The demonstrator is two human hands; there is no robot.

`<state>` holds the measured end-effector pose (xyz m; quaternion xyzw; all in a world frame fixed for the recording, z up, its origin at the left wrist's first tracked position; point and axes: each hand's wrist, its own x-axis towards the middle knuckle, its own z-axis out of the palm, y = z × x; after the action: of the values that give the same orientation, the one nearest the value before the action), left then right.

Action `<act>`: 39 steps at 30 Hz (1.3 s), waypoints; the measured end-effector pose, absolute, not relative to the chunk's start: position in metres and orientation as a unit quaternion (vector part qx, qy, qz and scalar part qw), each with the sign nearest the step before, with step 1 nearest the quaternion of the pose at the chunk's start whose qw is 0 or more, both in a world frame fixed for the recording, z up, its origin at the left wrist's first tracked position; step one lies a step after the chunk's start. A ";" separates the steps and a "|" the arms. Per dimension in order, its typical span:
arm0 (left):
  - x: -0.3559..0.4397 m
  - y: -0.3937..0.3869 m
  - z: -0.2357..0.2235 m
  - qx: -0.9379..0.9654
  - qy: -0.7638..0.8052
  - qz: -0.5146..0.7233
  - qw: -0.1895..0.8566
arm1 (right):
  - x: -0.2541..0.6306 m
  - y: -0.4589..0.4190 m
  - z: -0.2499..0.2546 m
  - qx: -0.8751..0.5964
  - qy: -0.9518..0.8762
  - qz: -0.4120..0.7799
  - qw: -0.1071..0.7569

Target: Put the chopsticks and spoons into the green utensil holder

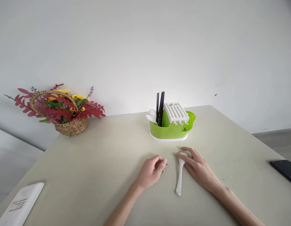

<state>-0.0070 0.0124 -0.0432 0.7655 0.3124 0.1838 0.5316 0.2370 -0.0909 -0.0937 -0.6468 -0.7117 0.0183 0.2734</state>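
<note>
A white soup spoon (179, 175) lies on the table, its bowl toward the wall and its handle toward me. My right hand (197, 164) reaches over the bowl from the right, with thumb and fingers closed around its edges. To the left of the spoon, my left hand (152, 171) rests near the tabletop, its fingers curled in and nothing visible in them. Beyond both hands stands a green utensil holder (161, 133) with a white base. White spoons (153, 115) and black chopsticks (160, 110) stand in its left part, and a white slotted rack (176, 113) sits on top.
At the table's (100, 157) back left stands a wicker basket (72, 127) of red and yellow artificial flowers. A white device (23, 201) with dark lines lies at the front left. A black phone (284, 169) is at the right edge. The wall (136, 56) rises behind.
</note>
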 end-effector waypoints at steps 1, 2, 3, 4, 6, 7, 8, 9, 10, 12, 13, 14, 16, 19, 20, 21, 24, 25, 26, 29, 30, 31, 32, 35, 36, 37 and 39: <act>-0.007 0.012 -0.043 0.765 0.313 0.183 0.532 | 0.237 -0.091 -0.094 -0.644 -0.713 0.018 0.277; -0.007 0.012 -0.043 0.765 0.314 0.182 0.532 | 0.238 -0.091 -0.094 -0.641 -0.714 0.020 0.281; -0.007 0.012 -0.043 0.764 0.315 0.181 0.533 | 0.238 -0.091 -0.094 -0.639 -0.714 0.022 0.285; -0.007 0.012 -0.043 0.764 0.315 0.181 0.533 | 0.238 -0.091 -0.093 -0.637 -0.714 0.026 0.290; -0.007 0.012 -0.044 0.763 0.315 0.182 0.535 | 0.238 -0.092 -0.091 -0.633 -0.712 0.036 0.300; -0.007 0.012 -0.045 0.762 0.315 0.183 0.535 | 0.238 -0.092 -0.090 -0.632 -0.710 0.042 0.306; -0.007 0.012 -0.045 0.762 0.314 0.184 0.535 | 0.238 -0.092 -0.090 -0.633 -0.707 0.050 0.312; -0.008 0.012 -0.046 0.762 0.314 0.185 0.535 | 0.239 -0.092 -0.089 -0.634 -0.701 0.059 0.320; -0.008 0.012 -0.046 0.762 0.313 0.185 0.535 | 0.239 -0.093 -0.088 -0.636 -0.695 0.069 0.328; -0.009 0.012 -0.046 0.763 0.312 0.183 0.536 | 0.238 -0.094 -0.086 -0.638 -0.683 0.091 0.345; -0.009 0.012 -0.046 0.764 0.311 0.182 0.535 | 0.237 -0.095 -0.085 -0.635 -0.678 0.103 0.355; -0.009 0.012 -0.046 0.764 0.311 0.183 0.535 | 0.236 -0.096 -0.084 -0.631 -0.674 0.114 0.365; -0.010 0.011 -0.045 0.764 0.311 0.188 0.533 | 0.233 -0.097 -0.080 -0.624 -0.669 0.131 0.381; -0.010 0.011 -0.045 0.762 0.307 0.191 0.536 | 0.226 -0.098 -0.070 -0.615 -0.672 0.143 0.388; -0.010 0.011 -0.045 0.763 0.306 0.190 0.537 | 0.224 -0.098 -0.065 -0.612 -0.674 0.145 0.388; -0.010 0.012 -0.046 0.763 0.305 0.188 0.538 | 0.222 -0.097 -0.059 -0.608 -0.677 0.147 0.388; -0.010 0.012 -0.046 0.765 0.305 0.185 0.536 | 0.217 -0.096 -0.040 -0.608 -0.677 0.152 0.386; -0.010 0.012 -0.046 0.766 0.306 0.184 0.535 | 0.215 -0.096 -0.034 -0.613 -0.673 0.153 0.385; -0.010 0.012 -0.046 0.767 0.306 0.185 0.533 | 0.213 -0.096 -0.029 -0.618 -0.669 0.156 0.383; -0.010 0.011 -0.045 0.769 0.310 0.188 0.527 | 0.208 -0.095 -0.012 -0.634 -0.654 0.159 0.381; -0.010 0.010 -0.045 0.770 0.310 0.186 0.526 | 0.207 -0.094 -0.006 -0.638 -0.649 0.155 0.385; -0.010 0.010 -0.045 0.770 0.311 0.184 0.525 | 0.207 -0.093 0.001 -0.643 -0.642 0.146 0.391; -0.010 0.010 -0.045 0.771 0.312 0.181 0.525 | 0.206 -0.092 0.008 -0.648 -0.635 0.132 0.400; -0.010 0.010 -0.045 0.770 0.314 0.177 0.526 | 0.208 -0.084 0.033 -0.661 -0.614 0.070 0.425; -0.010 0.010 -0.046 0.770 0.314 0.178 0.526 | 0.209 -0.080 0.041 -0.664 -0.610 0.044 0.431; -0.010 0.010 -0.046 0.769 0.314 0.180 0.527 | 0.211 -0.077 0.050 -0.666 -0.606 0.018 0.435; -0.010 0.010 -0.046 0.768 0.313 0.183 0.528 | 0.214 -0.069 0.066 -0.670 -0.595 -0.035 0.443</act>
<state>-0.0104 0.0101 -0.0461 0.7677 0.3132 0.1827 0.5284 0.2139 -0.0694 0.0659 -0.6695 -0.5953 -0.0346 0.4428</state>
